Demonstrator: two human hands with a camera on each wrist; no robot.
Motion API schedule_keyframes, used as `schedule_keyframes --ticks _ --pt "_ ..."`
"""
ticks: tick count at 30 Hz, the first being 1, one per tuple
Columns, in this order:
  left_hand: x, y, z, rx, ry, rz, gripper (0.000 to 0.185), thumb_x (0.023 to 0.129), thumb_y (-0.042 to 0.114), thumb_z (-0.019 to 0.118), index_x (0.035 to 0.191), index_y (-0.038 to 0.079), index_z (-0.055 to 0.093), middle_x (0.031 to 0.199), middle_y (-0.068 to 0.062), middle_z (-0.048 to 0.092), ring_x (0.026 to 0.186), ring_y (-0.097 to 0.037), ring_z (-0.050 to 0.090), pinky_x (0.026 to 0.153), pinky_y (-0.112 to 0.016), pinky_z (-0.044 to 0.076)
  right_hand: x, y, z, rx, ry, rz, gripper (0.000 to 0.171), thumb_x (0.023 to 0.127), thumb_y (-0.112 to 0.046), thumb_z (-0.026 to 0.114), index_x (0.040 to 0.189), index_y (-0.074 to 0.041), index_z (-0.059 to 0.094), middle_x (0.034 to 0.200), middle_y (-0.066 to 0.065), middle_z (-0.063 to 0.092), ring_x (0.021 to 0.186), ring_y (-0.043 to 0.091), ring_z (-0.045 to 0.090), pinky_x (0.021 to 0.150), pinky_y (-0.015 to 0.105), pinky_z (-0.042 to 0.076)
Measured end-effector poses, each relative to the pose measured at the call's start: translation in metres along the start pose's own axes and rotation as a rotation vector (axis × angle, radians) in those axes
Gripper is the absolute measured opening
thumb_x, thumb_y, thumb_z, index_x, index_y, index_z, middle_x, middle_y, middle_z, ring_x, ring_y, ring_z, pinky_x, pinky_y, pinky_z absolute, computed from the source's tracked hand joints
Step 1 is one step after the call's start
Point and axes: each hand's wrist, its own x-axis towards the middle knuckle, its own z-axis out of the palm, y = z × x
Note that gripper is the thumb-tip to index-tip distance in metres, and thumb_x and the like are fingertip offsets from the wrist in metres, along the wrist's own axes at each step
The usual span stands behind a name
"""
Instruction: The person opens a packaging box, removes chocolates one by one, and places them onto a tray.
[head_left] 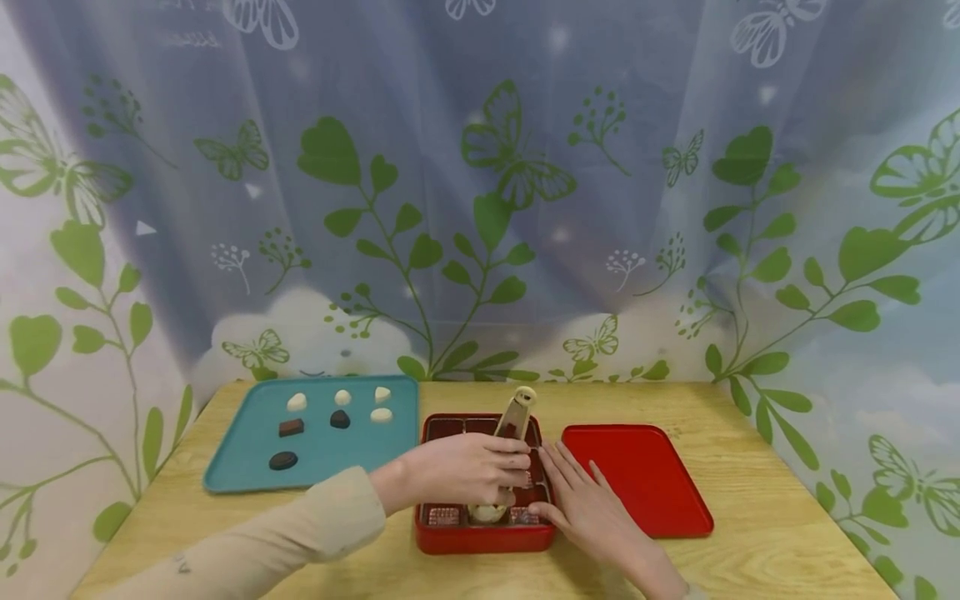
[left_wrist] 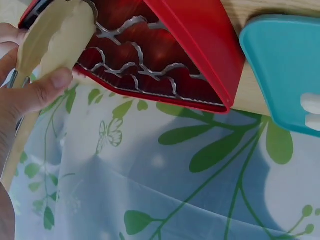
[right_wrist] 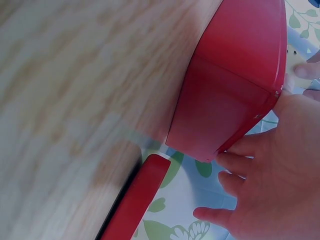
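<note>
In the head view my left hand (head_left: 471, 471) grips a pair of pale gold tongs (head_left: 519, 412) over the red box (head_left: 483, 542), their hinged end pointing up. In the left wrist view, thumb and fingers pinch the tongs (left_wrist: 41, 30) near their broad head. I cannot tell whether a white chocolate sits between the tips. Silvery dividers (left_wrist: 142, 60) split the box inside, and wrapped pieces (head_left: 443, 517) lie in its front compartments. My right hand (head_left: 592, 507) rests on the box's right rim, fingers straight and spread; the right wrist view shows them against the wall.
On the left lies a teal tray (head_left: 232, 475) with several white and dark chocolates, among them a dark oval one (head_left: 283, 460). A red lid (head_left: 652, 483) lies right of the box. A printed curtain (head_left: 480, 250) hangs behind the wooden table (head_left: 780, 508).
</note>
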Motion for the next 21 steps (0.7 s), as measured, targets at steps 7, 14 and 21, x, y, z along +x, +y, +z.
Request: schedule_keyframes --ticks 7,14,21 --pt "-0.009 -0.002 -0.003 -0.06 -0.143 -0.14 0.045 0.095 0.032 0.068 0.136 0.049 0.06 0.141 0.02 0.057 0.139 -0.008 0.045 0.122 -0.036 0.028 0.0 0.0 -0.001 0.004 0.0 0.002 0.078 0.1 -0.052 0.054 0.158 -0.003 0.034 0.163 0.016 0.031 0.152 0.035 0.025 0.116 0.065 0.026" --pt "-0.011 -0.005 -0.007 -0.009 -0.104 -0.124 0.046 0.096 0.032 0.066 0.138 0.049 0.059 0.142 0.021 0.056 0.139 -0.007 0.045 0.122 -0.034 0.027 0.001 0.0 0.0 -0.004 0.012 -0.003 0.078 0.1 -0.052 0.055 0.157 -0.003 0.036 0.163 0.016 0.032 0.151 0.035 0.027 0.116 0.066 0.026" --pt "-0.01 0.008 0.001 -0.035 -0.106 -0.122 0.043 0.095 0.032 0.067 0.135 0.047 0.061 0.142 0.021 0.057 0.139 -0.006 0.045 0.121 -0.034 0.028 0.0 0.0 0.001 -0.007 0.016 -0.012 0.077 0.1 -0.051 0.056 0.157 -0.002 0.036 0.162 0.017 0.033 0.151 0.035 0.027 0.115 0.066 0.027"
